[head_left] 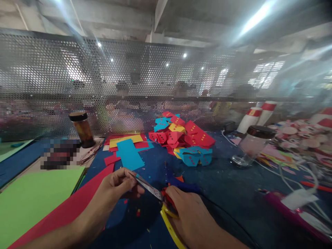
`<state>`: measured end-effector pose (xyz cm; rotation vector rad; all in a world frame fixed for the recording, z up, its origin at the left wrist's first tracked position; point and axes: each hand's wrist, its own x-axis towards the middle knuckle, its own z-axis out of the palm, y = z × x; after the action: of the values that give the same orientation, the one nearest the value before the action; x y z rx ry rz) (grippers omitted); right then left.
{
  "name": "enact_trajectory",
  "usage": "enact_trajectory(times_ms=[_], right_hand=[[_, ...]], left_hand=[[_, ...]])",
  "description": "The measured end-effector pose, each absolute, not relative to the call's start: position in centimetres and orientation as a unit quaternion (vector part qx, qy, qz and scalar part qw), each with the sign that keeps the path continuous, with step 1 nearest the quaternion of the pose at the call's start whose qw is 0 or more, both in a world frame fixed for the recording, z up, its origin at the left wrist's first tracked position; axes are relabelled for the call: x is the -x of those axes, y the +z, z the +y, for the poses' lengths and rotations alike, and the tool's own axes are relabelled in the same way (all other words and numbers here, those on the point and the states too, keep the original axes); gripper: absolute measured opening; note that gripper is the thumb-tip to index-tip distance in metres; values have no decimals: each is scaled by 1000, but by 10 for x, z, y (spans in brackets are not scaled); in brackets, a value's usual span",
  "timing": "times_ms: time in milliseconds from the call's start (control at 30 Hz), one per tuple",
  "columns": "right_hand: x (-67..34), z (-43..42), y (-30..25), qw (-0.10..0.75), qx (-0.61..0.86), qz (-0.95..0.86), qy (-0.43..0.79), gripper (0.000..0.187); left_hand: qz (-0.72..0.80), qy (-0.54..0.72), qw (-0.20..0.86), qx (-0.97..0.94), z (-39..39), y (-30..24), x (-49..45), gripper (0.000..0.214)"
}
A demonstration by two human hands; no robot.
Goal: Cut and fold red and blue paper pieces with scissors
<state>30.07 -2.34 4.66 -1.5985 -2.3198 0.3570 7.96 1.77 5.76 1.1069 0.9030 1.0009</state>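
Observation:
My right hand (pixel 186 211) is closed round the yellow and red handles of a pair of scissors (pixel 151 189), whose blades point up and left. The thumb and fingers of my left hand (pixel 121 185) are pinched together at the blade tips. A small piece of blue paper (pixel 137 175) shows there between the fingers and the blades; most of it is hidden. Just beyond my left hand, a blue paper strip (pixel 129 154) lies over yellow and red sheets. Farther off is a pile of folded red, blue and yellow paper shapes with punched holes (pixel 181 136).
A jar of dark liquid (pixel 82 129) stands at the left, a clear lidded jar (pixel 251 147) at the right. Green sheets (pixel 38 197) and a red sheet (pixel 70 200) lie left. White cables (pixel 285 180) and a purple object (pixel 290 211) lie right. A perforated screen (pixel 140 72) closes the back.

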Motion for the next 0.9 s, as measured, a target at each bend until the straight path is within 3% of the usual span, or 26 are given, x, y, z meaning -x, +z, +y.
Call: enact_trajectory(times_ms=[900], right_hand=[[-299,-23,48,140,556,-811,116,5]], left_hand=[[391,436,642,-496,16,59,-78,28]])
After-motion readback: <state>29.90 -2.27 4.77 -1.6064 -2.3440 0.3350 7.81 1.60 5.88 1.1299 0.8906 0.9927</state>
